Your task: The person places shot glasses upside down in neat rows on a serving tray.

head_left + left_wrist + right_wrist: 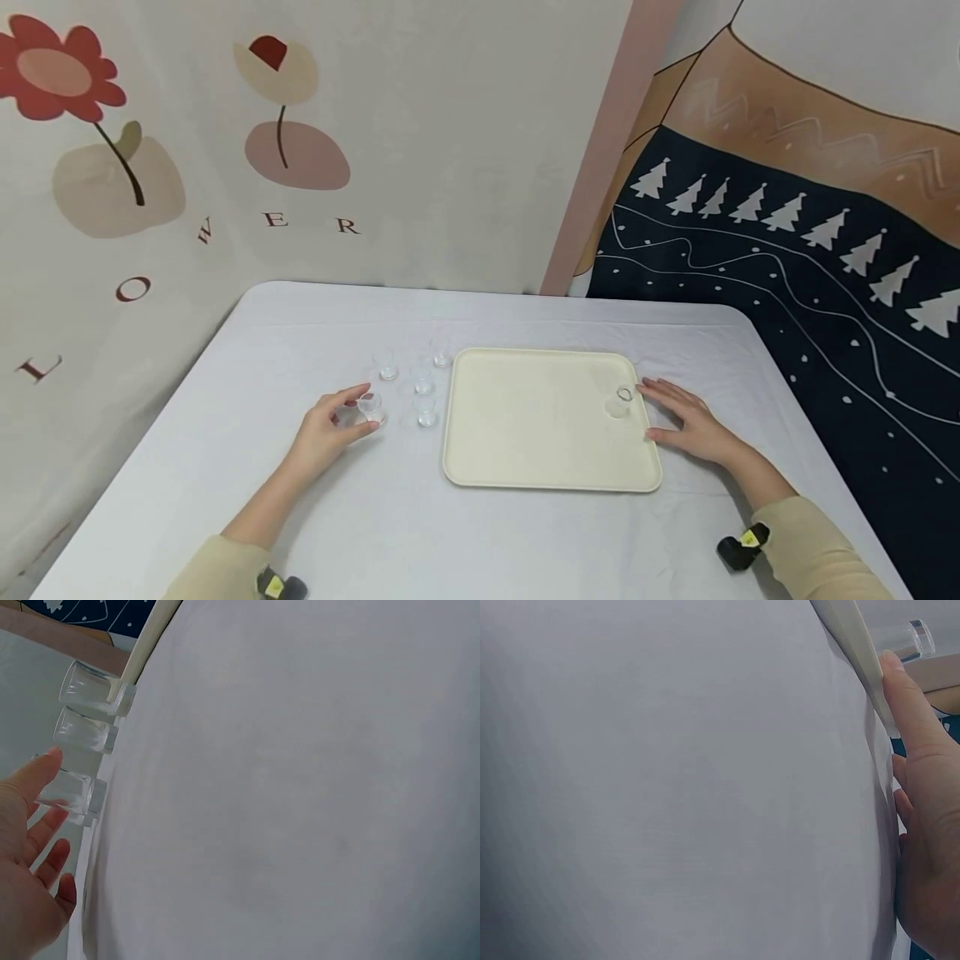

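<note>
In the head view my left hand (324, 433) is at the left of the table, thumb and forefinger spread on either side of a small clear glass (371, 408). This glass stands upright on the cloth; in the left wrist view my thumb overlaps the glass (71, 789) near its rim, and firm contact is unclear. Over at the cream tray (540, 425), my right hand (693, 423) has its straight fingertips at the right rim. Near them on the tray sits another clear glass (617, 407), upside down, its thick base (921, 637) uppermost in the right wrist view.
Between my left hand and the tray stand several more clear glasses, such as one at the front (426, 412) and one at the back (441, 357). A white cloth (525, 542) covers the table. Behind it hang printed curtains (450, 150).
</note>
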Available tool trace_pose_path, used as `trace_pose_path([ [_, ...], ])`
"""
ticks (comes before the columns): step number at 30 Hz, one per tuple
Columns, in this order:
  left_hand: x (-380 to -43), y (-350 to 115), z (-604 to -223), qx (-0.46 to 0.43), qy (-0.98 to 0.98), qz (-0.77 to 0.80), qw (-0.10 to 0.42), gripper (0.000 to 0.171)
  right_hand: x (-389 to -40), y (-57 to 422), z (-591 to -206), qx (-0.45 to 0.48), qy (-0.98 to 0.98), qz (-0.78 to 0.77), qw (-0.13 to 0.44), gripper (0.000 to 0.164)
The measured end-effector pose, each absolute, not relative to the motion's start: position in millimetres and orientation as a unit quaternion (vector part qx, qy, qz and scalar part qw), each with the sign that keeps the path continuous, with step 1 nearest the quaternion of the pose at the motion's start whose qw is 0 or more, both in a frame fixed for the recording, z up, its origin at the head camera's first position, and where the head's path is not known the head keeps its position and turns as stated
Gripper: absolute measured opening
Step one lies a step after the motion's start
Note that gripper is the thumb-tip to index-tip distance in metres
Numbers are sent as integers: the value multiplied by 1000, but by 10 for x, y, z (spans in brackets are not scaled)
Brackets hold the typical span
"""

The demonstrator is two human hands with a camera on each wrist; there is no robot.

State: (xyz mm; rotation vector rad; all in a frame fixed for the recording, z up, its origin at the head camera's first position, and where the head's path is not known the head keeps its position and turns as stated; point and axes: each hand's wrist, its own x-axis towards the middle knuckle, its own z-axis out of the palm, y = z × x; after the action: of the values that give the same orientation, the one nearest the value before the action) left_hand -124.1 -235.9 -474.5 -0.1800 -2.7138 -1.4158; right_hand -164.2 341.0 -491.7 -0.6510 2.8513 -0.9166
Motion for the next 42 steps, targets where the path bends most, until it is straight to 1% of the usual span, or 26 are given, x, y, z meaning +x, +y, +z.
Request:
trace_pose_path([
  [8, -1253, -2365, -4819, -47, -887, -457, 34, 55, -1641, 3411, -4925, -209, 930, -301, 42, 73],
  [16, -1256, -2349, -4898, -41, -895, -440, 59, 45, -1639, 3412, -4904, -210, 930, -300, 43, 73],
  [22, -1259, -2348, -4918, -44, -900, -429, 63, 37, -1641, 3418, -4911, -210, 929, -302, 41, 73],
  [35, -1255, -2366, -4903, -29, -896, -440, 52, 37, -1655, 3430, -4937, -213, 928, -302, 39, 73],
  [42, -1230, -2334, -4804, -4, -882, -468, 46, 32, -1662, 3432, -4950, -215, 928, -303, 39, 73],
])
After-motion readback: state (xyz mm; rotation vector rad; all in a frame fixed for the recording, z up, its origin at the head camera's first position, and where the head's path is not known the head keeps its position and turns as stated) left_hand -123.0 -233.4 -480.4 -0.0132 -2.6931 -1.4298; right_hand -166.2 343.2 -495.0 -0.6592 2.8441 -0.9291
